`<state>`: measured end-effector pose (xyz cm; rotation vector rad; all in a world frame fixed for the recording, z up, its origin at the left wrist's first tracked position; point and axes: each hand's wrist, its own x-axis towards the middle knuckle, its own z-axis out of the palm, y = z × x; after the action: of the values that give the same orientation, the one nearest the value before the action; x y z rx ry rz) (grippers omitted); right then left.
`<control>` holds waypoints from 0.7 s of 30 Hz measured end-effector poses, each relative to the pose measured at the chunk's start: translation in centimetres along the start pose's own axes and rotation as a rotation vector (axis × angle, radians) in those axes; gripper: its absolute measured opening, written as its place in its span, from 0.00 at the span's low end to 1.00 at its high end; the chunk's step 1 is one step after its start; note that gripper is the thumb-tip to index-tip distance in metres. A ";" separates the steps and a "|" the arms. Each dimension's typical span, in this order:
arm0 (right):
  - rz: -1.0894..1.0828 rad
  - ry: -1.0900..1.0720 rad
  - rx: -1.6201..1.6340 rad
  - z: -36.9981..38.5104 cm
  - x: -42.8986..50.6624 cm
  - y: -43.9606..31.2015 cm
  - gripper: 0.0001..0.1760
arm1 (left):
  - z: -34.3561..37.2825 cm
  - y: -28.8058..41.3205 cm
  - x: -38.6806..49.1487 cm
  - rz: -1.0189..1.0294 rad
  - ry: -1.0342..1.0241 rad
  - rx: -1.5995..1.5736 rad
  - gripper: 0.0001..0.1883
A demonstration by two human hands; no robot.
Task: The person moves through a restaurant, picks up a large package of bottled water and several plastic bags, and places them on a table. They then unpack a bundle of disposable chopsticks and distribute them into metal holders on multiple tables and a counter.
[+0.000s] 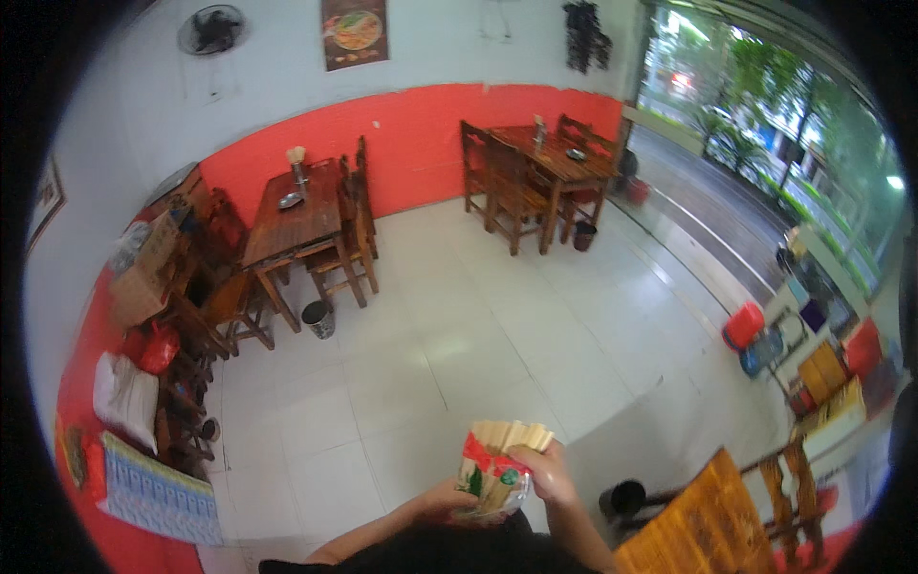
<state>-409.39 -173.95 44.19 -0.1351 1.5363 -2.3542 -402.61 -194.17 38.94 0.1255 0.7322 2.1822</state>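
Low in the head view, in front of my body, is a bundle of wooden chopsticks in a clear plastic packet [488, 470] with red and green print. The packet's top is torn open, and pale chopstick ends [509, 433] fan out of it. My right hand [549, 473] grips the upper right side, thumb across the front near the chopsticks. Around the lower left side is my left hand [443, 496], its fingers mostly hidden behind the packet.
Wooden tables stand at the left [315, 208] and farther back [552, 151], with chairs around them. A bin [318, 319] is on the tiled floor [430, 387]. At lower right are a wooden tabletop [706, 520] and a dark bin [622, 498]. Boxes [147, 276] line the left wall.
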 end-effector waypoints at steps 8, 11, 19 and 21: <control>-0.160 0.258 0.127 -10.1 11.3 -10.8 0.17 | -3.1 7.1 17.6 -0.104 -0.149 0.123 0.44; -0.126 0.289 0.145 -12.3 15.2 -13.6 0.17 | -3.8 8.9 22.0 -0.093 -0.102 0.082 0.44; 0.020 0.045 -0.235 -19.6 26.6 -16.5 0.13 | -4.5 17.0 33.9 -0.068 -0.163 -0.173 0.45; 0.009 0.079 -0.182 -21.2 30.8 -17.3 0.13 | -5.0 18.9 37.5 -0.055 -0.238 -0.196 0.45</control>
<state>-447.54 -158.91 48.06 -0.0773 1.7844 -2.2341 -441.92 -178.57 39.46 0.2564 0.3822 2.1270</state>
